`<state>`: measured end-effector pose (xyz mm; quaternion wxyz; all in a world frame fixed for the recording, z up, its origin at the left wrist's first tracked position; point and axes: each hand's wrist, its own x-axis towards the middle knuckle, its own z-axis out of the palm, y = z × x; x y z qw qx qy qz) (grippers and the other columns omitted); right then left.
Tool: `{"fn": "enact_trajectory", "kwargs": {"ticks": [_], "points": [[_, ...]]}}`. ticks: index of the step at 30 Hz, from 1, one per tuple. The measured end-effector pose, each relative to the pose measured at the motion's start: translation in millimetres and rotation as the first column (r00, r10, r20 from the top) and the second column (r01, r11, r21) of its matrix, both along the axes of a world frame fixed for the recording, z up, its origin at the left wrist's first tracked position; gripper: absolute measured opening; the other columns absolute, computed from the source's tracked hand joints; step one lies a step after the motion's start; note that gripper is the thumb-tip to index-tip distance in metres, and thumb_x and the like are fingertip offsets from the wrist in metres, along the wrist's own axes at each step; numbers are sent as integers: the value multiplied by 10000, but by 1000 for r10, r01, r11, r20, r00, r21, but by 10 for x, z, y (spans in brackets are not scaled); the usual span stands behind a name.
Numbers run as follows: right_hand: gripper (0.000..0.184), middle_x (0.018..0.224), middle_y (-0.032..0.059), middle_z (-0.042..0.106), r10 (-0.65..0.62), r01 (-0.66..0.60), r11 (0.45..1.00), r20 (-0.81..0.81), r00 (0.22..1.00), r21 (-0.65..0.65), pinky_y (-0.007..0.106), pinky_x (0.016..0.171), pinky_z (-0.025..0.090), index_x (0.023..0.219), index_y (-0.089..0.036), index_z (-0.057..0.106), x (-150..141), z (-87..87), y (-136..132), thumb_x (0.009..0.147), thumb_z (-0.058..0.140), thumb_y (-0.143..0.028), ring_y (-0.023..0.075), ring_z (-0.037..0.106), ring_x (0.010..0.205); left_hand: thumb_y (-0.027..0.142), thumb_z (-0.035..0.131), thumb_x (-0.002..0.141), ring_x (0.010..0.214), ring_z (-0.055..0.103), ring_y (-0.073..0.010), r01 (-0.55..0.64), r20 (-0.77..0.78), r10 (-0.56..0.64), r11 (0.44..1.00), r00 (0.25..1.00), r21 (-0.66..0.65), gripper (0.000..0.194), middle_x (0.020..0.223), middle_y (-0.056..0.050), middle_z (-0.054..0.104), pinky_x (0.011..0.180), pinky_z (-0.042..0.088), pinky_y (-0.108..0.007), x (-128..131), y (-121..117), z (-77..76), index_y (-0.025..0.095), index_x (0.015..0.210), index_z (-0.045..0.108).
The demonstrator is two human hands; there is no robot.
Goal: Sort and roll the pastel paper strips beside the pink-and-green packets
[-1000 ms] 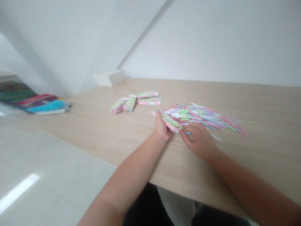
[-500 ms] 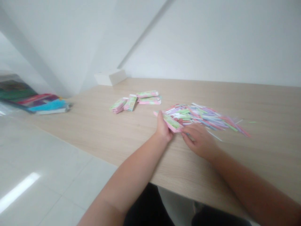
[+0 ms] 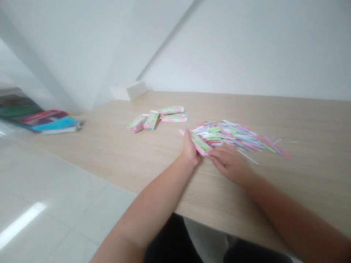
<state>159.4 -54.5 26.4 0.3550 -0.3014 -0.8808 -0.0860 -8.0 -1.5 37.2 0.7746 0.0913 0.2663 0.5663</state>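
Observation:
My left hand (image 3: 191, 149) is closed around a slim pink and green printed box (image 3: 200, 143), thumb on its near side, and holds it tilted above the table. The fingertips of my right hand (image 3: 230, 160) are pinched together at the box's right end, touching it; whether they grip the end flap or something thin is too blurred to tell. Just behind both hands lies a loose pile of thin pastel sticks (image 3: 238, 135), in white, green, purple, pink and blue.
Several similar small boxes (image 3: 152, 119) lie to the left on the wooden table (image 3: 109, 146). A white block (image 3: 128, 90) stands at the back corner by the wall. Colourful packets (image 3: 59, 122) are at the far left. The table's front edge runs just above my legs.
The box's right end and my right fingertips have shifted slightly left and down together. My left hand keeps its hold, and the pile and other boxes lie as before.

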Motion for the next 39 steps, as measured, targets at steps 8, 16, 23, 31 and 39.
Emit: {"fn": "enact_trajectory", "kwargs": {"ticks": [8,16,23,31,39], "points": [[243,1096,62,760,31,-31,1000,8,999,2,485,979,549,1188,-271,681,-31,11,-11,960,654,-192,279,685,1108,726,385,957,734,651,-253,-1,10,1,1000,1000,-1,573,739,-59,523,682,576,-379,12,-36,32,187,884,564],[269,1085,54,762,61,-61,998,-12,998,10,484,969,556,1204,-287,678,-29,6,-4,959,652,-181,269,689,1095,752,352,953,742,675,-270,19,-4,-19,1000,1000,14,617,739,-81,558,677,586,-388,-1,-2,-34,175,888,561],[150,1014,40,777,39,-42,997,-52,998,-72,480,945,562,1074,-282,724,-35,3,-1,978,636,-206,269,706,1046,749,421,941,693,662,-250,15,-77,-12,999,997,34,580,695,-52,555,690,579,-383,15,-10,6,187,911,565],[221,1282,108,707,-81,30,976,-230,970,-217,476,880,615,1147,-273,678,-11,-119,91,941,719,-342,303,666,1199,707,360,975,718,685,-280,64,-117,-52,992,992,107,582,676,-75,603,743,576,-413,12,-22,5,171,907,574],[242,1298,89,716,29,-84,965,-215,976,-250,524,1006,587,1201,-290,691,79,-73,110,959,691,-281,290,659,1249,742,315,961,736,690,-300,152,-73,-146,984,987,89,667,716,-114,627,720,570,-426,-50,-4,-11,142,939,606]]}}
